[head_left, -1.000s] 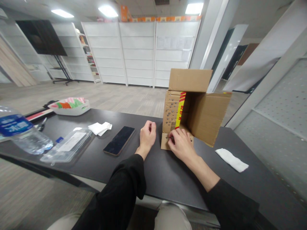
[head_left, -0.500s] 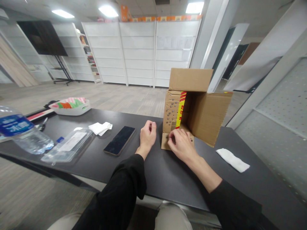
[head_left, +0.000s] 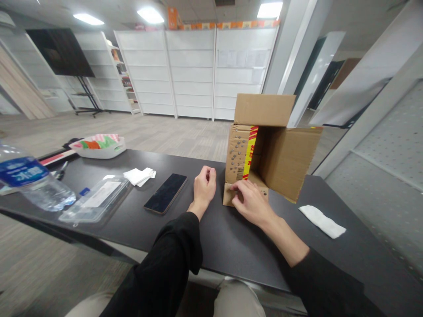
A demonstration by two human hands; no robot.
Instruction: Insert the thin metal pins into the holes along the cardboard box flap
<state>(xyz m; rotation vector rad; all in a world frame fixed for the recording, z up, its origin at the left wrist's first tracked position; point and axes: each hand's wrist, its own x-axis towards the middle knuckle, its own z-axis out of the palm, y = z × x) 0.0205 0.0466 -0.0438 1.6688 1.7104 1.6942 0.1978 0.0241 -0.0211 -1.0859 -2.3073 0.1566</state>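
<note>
Left hand (head_left: 204, 187) loosely curled into a half-fist, resting on the black table (head_left: 218, 237) just left of the cardboard box (head_left: 264, 149), holding nothing. Right hand (head_left: 251, 201) laid on the box's lowest flap (head_left: 228, 197), fingers (head_left: 238, 187) bent and pressed down onto the cardboard; whether anything is pinched under the fingertips, impossible to tell.

From left to right across the table:
- Water bottle (head_left: 31, 185) with blue label, lying on its side at the left edge.
- Clear plastic case (head_left: 95, 200) near the front edge, just right of the bottle.
- White tray (head_left: 98, 147) with coloured contents at the far left corner.
- Folded white tissue (head_left: 140, 176), between tray and phone.
- Dark phone (head_left: 165, 193), face up, lying just left of the left hand.
- Cardboard box near the far edge, tipped on its side, opening turned toward the wearer; top flap raised, right flap swung outward, red-and-yellow tape (head_left: 249, 152) along the left inner edge.
- White cloth (head_left: 322, 221) toward the right edge, well apart from the box.

Black sleeves on both forearms, entering from the front edge.
</note>
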